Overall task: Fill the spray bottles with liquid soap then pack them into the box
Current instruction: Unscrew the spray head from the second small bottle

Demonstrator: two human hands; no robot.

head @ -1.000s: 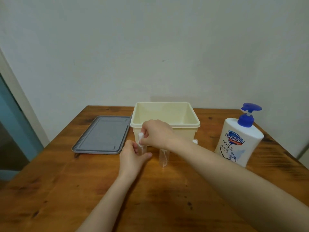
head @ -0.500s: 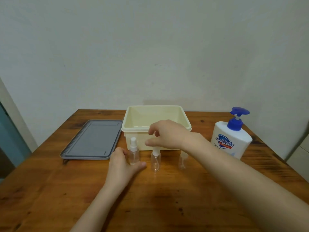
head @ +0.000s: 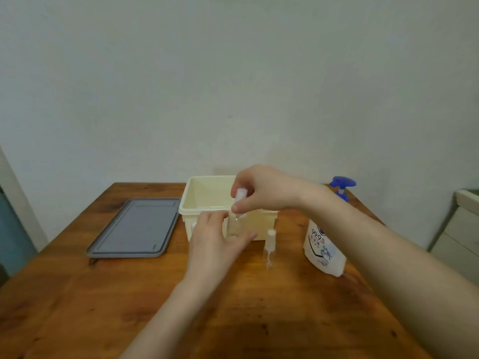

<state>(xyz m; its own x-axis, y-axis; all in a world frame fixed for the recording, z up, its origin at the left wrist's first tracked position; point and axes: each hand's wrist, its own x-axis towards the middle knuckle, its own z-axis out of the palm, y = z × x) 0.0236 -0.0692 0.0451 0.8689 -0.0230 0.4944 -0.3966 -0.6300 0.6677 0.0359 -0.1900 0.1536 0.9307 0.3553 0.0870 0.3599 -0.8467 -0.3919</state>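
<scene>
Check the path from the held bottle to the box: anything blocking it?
Nothing visible. The left hand holds the spray bottle just before the box, which is open; its lid lies beside it.

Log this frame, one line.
left hand: holds spray bottle | right hand: grips its cap | box: empty | stage: uncapping

Lid [head: 133, 228] left of box [head: 207, 195], soap bottle [head: 324, 244] right, spray bottle [head: 269, 248] before box
</scene>
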